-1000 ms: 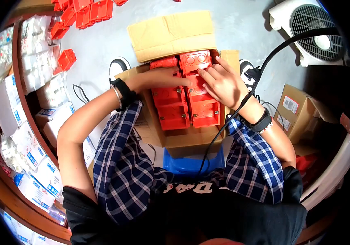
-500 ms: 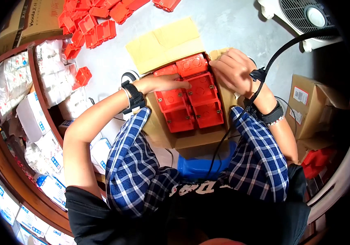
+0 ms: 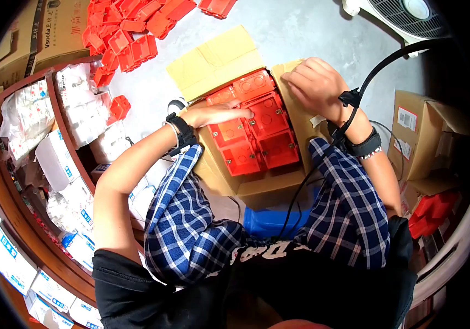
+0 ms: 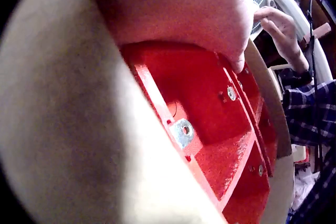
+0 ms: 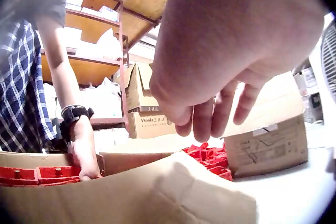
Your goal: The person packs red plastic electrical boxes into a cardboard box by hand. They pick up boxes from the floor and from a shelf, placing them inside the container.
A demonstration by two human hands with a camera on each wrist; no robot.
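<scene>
Red electrical wall boxes (image 3: 270, 118) sit in rows inside an open cardboard carton (image 3: 268, 186) between the person's knees. The left hand (image 3: 213, 113) reaches over the carton's left wall and rests on the wall boxes, its thumb extended across them near the middle seam. Close up in the left wrist view, this hand (image 4: 178, 8) lies over a wall box with metal screw tabs. By the carton's right flap (image 3: 292, 74), the right hand (image 3: 317, 88) hovers with loosely bent fingers. The right wrist view shows its fingers (image 5: 202, 119) hanging above the flap, holding nothing.
More red wall boxes (image 3: 130, 33) lie heaped on the floor at the back left. Shelves with white packages (image 3: 78, 90) stand left, a fan (image 3: 410, 16) at the back right, another carton (image 3: 416, 131) at right. A black cable (image 3: 377, 71) crosses before the right arm.
The right hand has moved off the wall boxes, outward to the carton's right flap. The left hand stays on the wall boxes. The head view has shifted, bringing more of the floor heap into sight.
</scene>
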